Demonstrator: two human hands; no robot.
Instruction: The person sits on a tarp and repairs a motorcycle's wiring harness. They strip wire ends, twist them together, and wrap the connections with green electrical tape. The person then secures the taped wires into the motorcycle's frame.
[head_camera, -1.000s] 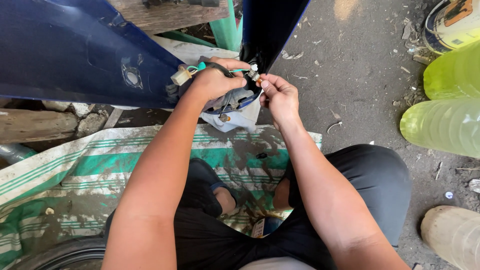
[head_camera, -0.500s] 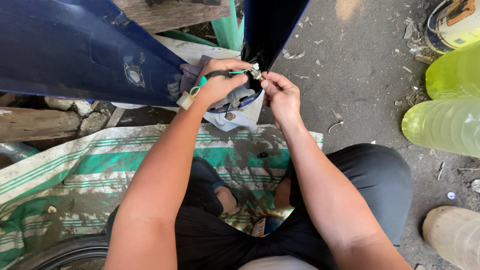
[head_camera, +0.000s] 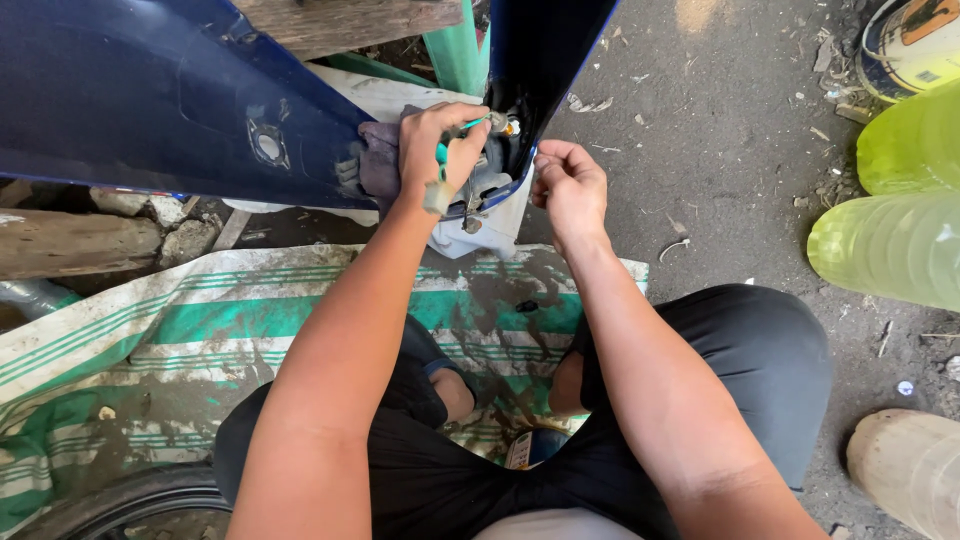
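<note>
Now the left hand (head_camera: 432, 150), closed on a green-handled tool (head_camera: 455, 135), sits higher against the blue panel (head_camera: 150, 100); right hand (head_camera: 568, 185) stays loosely curled.

Both bare forearms run up and forward from the bottom edge, converging toward top centre. Left hand (head_camera: 435, 150) sits higher, wrist bent slightly inward, back of the hand up, fingers curled into a closed grip with the thumb pressed across them. Right hand (head_camera: 568, 185) is just beside it, apart by a small gap, back of the hand up, fingers bent loosely inward at the knuckles, tips pointing toward the left hand; whether it grips anything can't be told. Legs folded under the arms, knees spread out to each side.
</note>
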